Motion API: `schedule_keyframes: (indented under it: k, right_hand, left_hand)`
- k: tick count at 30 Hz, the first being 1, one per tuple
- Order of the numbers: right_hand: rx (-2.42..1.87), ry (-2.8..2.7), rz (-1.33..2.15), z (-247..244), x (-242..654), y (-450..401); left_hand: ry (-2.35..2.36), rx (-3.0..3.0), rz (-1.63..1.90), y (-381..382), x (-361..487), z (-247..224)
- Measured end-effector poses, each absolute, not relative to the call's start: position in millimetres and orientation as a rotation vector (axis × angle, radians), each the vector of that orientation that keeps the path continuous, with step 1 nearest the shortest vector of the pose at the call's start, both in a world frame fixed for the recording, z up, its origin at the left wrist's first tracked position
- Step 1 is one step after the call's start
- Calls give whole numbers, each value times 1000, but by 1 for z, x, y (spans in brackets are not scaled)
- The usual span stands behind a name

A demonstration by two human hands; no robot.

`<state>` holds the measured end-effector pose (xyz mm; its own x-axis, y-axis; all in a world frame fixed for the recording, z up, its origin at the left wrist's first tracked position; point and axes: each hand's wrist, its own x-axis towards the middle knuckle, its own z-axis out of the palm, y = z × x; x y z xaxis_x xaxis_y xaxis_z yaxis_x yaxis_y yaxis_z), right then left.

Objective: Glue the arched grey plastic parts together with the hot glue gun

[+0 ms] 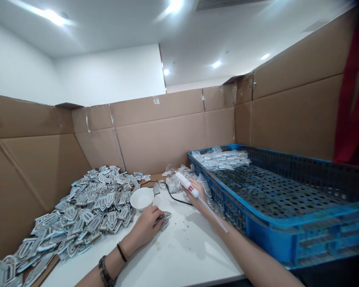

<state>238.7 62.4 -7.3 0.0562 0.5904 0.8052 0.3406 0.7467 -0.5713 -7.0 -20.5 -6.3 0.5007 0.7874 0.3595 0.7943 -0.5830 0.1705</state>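
My right hand is wrapped round a white glue gun, with a long translucent glue stick trailing from its rear. The gun's nozzle points up and away to the left. Low over the white table, my left hand has its fingers closed on a flat grey-and-white piece; the fingers cover part of it. Just beyond that hand stands a white bowl. A large heap of similar flat pieces spreads to the left.
A blue perforated crate fills the right side, with clear-wrapped pieces at its far end. More clear bags lie beside it. A black cord crosses the white table. Cardboard walls enclose the area.
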Motion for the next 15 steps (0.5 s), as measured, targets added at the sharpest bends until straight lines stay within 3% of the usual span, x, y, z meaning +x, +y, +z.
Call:
schedule_keyframes:
  k: [5,8,15]
  right_hand:
    - [-773,-1536,247,-9,239,64]
    - [-762,-1551,251,-10,238,64]
    - [-799,-1565,261,-4,239,58]
  left_hand:
    - [-1549,-2322,-569,10,-30,31]
    - [-1748,-2331,-349,40,-50,43]
    - [-1830,-2520,-162,80,-63,25]
